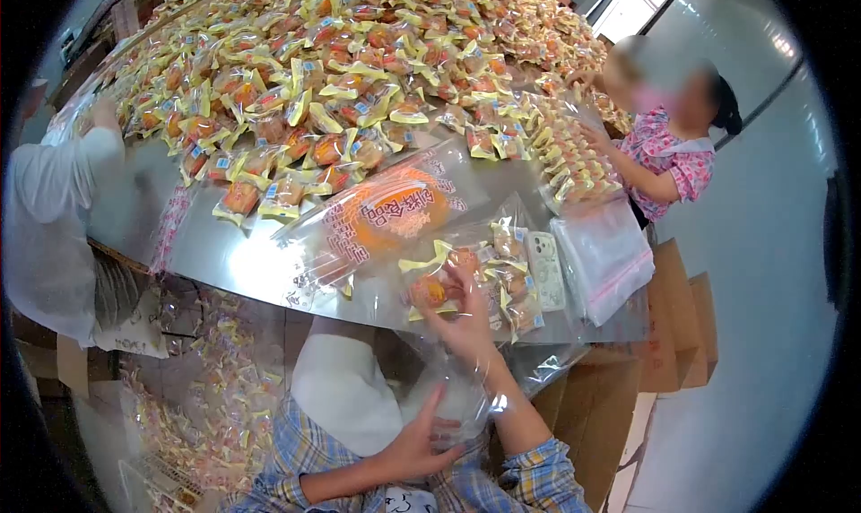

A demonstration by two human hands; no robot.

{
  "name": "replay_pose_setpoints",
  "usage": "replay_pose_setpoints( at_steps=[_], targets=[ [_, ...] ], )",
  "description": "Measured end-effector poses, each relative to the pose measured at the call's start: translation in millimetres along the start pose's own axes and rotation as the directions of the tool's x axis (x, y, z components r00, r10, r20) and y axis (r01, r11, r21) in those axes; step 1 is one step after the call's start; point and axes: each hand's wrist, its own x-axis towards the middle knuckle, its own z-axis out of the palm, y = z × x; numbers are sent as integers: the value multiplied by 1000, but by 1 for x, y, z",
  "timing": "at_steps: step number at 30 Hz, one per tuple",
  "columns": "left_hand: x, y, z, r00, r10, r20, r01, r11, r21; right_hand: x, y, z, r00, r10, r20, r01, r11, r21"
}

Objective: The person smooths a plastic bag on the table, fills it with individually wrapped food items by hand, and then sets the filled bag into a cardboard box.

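Observation:
My right hand (466,311) is closed on a wrapped snack cake (428,291) in a yellow-edged clear wrapper, at the table's near edge. A clear plastic bag (457,387) is around my right wrist and forearm. Lower down, near my lap, my left hand (420,446) has its fingers curled against that bag and holds it. Just right of my right hand, several more wrapped cakes (515,282) lie in a short row, next to a pale phone (545,271). A printed clear bag with an orange design (386,210) lies flat beyond my hands.
A large heap of wrapped cakes (359,56) covers the far table. A stack of clear bags (605,262) lies at the right edge, above cardboard boxes (673,325). One person (668,150) handles cakes at the right; another in white (58,199) stands left. More packets (206,396) lie below.

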Motion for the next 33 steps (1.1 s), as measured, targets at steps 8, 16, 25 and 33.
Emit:
replay_pose_setpoints(
  at_steps=[8, 16, 25, 33],
  targets=[
    [50, -6, -68, 839, -134, -527, -168, 858, -486, -29, -13, 1, 982, -187, 15, 187, 982, -17],
    [60, 10, -58, 865, -251, -435, -57, 812, -581, -33, -5, 11, 938, -244, 247, 212, 966, 151],
    [65, 7, -54, 875, -158, -458, -112, 854, -508, -33, -9, -8, 915, -310, 256, 323, 946, -8],
    [63, 2, -53, 925, -110, -364, -74, 888, -455, -33, 11, 25, 890, -428, 159, 429, 903, 28]
  ],
)
